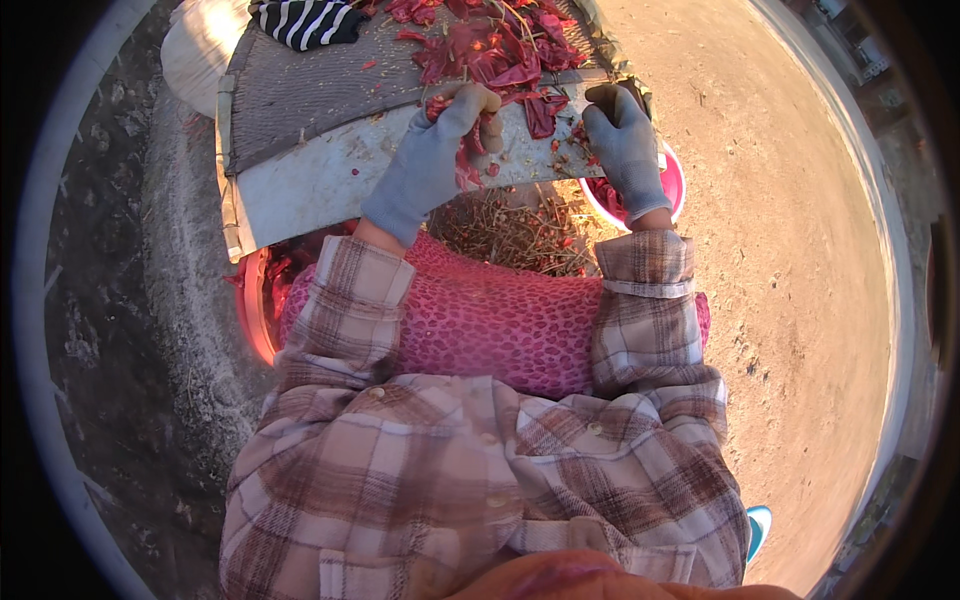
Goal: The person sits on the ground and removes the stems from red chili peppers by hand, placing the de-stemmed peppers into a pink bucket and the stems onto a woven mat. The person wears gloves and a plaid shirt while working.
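Note:
Both my hands wear grey-blue knit gloves. My left hand (442, 154) is closed around dried red chili peppers (469, 157), some hanging below its fingers, above the pale front strip of a mesh-topped table (300, 180). My right hand (621, 139) is at the table's right corner with its fingers curled; whether anything is inside them cannot be told. Small red chili pieces lie beside it. A heap of dried red chili peppers (502, 52) covers the back middle of the mesh, and one flattened pepper (541, 112) lies between my hands.
A pink basin (675, 184) with red peppers stands under the right corner. An orange-red tub (257, 307) with peppers is at the lower left. Stems and debris (517, 232) lie below the table edge. A striped cloth (307, 22) and a white sack (202, 56) are at upper left.

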`<state>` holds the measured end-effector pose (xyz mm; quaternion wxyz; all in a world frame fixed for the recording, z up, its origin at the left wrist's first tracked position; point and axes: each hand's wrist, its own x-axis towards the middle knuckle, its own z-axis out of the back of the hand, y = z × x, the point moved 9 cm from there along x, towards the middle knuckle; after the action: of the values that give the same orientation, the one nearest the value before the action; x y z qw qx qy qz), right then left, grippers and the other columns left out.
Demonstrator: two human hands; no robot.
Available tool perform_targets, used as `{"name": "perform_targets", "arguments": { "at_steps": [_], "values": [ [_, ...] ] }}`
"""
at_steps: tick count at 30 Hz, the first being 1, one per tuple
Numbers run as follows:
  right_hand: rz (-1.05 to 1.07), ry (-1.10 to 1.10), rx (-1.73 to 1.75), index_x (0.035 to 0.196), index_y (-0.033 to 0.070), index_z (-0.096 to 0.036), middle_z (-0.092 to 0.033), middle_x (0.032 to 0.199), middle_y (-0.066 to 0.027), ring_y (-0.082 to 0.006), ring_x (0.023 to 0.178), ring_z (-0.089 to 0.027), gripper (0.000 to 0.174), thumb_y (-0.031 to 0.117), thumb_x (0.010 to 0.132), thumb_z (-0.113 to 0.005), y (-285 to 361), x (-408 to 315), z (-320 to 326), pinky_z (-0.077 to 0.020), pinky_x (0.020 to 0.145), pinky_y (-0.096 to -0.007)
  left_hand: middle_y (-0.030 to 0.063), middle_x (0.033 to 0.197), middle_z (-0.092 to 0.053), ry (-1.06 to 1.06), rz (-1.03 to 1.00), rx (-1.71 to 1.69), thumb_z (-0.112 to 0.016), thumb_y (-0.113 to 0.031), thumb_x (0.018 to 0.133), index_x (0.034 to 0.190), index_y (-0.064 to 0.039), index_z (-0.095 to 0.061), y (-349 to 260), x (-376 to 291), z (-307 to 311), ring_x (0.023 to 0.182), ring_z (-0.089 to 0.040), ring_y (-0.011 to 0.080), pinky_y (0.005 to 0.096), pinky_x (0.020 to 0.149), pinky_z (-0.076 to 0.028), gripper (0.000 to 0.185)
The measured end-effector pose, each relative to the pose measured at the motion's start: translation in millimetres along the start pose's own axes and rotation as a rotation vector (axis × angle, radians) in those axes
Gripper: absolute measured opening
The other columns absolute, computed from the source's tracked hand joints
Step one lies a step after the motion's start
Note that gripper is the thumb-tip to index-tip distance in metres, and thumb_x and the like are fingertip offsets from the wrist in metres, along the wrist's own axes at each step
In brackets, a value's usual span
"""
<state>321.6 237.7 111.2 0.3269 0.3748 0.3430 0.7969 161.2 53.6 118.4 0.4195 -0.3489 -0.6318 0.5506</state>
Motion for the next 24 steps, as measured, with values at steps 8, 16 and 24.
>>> {"name": "perform_targets", "arguments": {
  "at_steps": [8,16,24],
  "values": [
    [0.157,0.195,-0.692,0.118,0.006,-0.065,-0.062,0.127,-0.0171,-0.0394,0.12,-0.057,0.048,0.042,0.086,-0.069,32,-14,-51,-0.0443,0.103,-0.0489,0.0071,0.133,-0.063,-0.066,-0.084,-0.623,-0.052,-0.047,0.106,0.118,-0.01,-0.057,6,16,19,0.122,-0.063,0.021,0.0385,0.097,-0.057,0.039],
    [-0.284,0.244,-0.069,0.103,0.003,-0.072,-0.069,0.095,-0.0081,-0.0218,0.089,-0.068,0.029,0.031,0.094,-0.067,-12,-8,-34,-0.0544,0.08,-0.0403,0.0029,0.114,-0.066,0.056,0.136,-0.692,-0.059,-0.037,0.105,0.11,-0.011,-0.062,28,12,7,0.1,-0.066,0.0153,0.037,0.087,-0.059,0.027],
    [-0.523,0.307,0.687,0.106,0.001,-0.067,-0.062,0.083,0.0019,-0.0067,0.071,-0.059,0.024,0.025,0.1,-0.067,1,-24,-35,-0.0517,0.061,-0.0231,0.0017,0.11,-0.065,0.056,0.003,-0.301,-0.06,-0.031,0.104,0.136,-0.01,-0.059,38,13,-5,0.083,-0.061,0.0102,0.0294,0.074,-0.057,0.038]
  ]
}}
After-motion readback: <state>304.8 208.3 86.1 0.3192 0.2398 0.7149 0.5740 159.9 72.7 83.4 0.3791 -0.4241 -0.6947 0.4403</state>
